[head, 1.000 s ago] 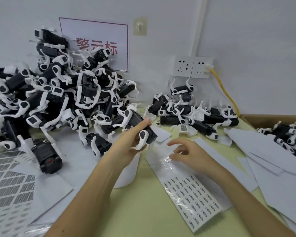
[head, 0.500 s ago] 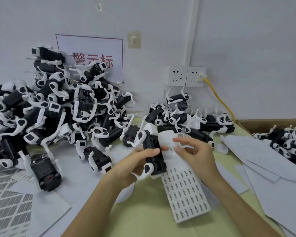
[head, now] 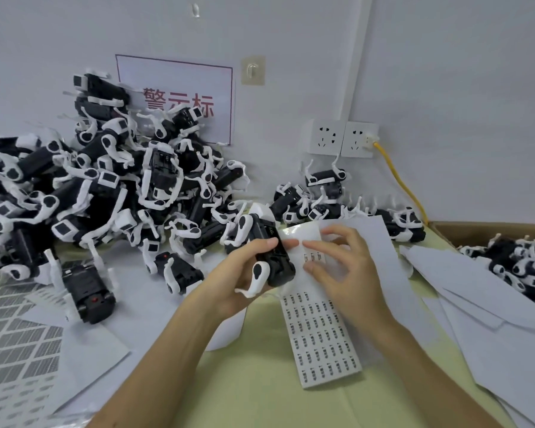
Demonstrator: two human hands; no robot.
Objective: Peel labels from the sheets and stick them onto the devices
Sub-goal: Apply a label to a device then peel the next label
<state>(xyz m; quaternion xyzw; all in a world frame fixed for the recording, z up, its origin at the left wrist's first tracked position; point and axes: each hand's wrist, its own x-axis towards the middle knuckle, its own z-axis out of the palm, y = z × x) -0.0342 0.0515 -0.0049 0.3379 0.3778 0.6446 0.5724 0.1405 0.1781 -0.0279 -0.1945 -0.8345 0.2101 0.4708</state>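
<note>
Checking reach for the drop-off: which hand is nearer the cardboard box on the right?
Right. The right hand, at the label sheet, lies left of the cardboard box; the left hand, gripping a device, sits farther left.

Bare forearms, bare left hand, right hand

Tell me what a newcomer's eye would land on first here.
The huge heap of black-and-white devices, piled against the wall on the left, dominates. At centre, the left hand grips one device while the right hand touches the label sheet beside it. Behind the heap hangs a red-lettered sign.
</note>
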